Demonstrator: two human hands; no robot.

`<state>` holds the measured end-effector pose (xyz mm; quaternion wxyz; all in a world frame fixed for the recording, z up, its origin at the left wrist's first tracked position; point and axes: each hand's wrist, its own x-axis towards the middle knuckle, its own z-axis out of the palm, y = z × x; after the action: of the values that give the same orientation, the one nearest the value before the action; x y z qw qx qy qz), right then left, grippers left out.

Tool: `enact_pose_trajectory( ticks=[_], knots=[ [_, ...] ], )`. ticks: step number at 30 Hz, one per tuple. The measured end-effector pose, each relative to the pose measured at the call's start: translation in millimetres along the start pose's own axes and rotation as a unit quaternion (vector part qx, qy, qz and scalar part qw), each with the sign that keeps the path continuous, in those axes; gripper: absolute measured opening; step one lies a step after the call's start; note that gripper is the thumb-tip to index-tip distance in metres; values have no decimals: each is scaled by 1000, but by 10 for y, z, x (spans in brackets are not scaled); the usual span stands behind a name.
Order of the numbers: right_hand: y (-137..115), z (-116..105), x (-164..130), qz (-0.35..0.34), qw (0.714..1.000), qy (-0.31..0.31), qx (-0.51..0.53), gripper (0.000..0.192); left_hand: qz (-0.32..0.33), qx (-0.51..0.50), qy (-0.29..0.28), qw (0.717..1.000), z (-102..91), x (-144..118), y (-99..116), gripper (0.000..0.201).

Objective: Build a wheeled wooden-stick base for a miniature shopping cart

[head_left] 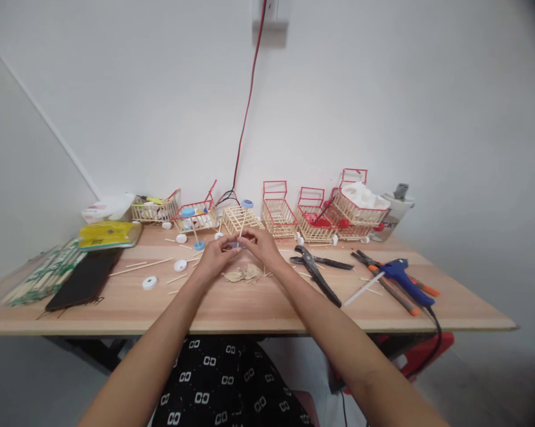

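Observation:
In front of me, my left hand [217, 256] and my right hand [259, 244] meet with fingers pinched round a thin wooden stick [242, 226]. A blue bottle cap [247, 204] shows at the stick's upper end, and a bit of blue at its lower end is partly covered by my fingers. Just behind them lies a small cart basket [236, 219] built of sticks. To the left, another stick [195, 230] stands upright between two blue caps. Crumpled tan material [243, 273] rests on the table below my hands.
Several stick carts with red handles [279, 216] line the wall. Black cutters [316, 273], pliers [387, 281] and a blue glue gun [407, 281] with a cord lie right. White caps [150, 283], loose sticks, a black slab [85, 279] and bundled sticks [47, 273] lie left.

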<state>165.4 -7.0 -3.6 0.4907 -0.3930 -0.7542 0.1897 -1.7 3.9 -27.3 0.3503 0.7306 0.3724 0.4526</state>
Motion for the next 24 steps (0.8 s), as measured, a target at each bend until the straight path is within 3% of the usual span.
enact_pose_trajectory(
  ticks=[24],
  knots=[
    [21, 6, 4, 10, 1000, 6, -9, 16, -25, 7, -21, 999, 4, -27, 49, 52]
  ],
)
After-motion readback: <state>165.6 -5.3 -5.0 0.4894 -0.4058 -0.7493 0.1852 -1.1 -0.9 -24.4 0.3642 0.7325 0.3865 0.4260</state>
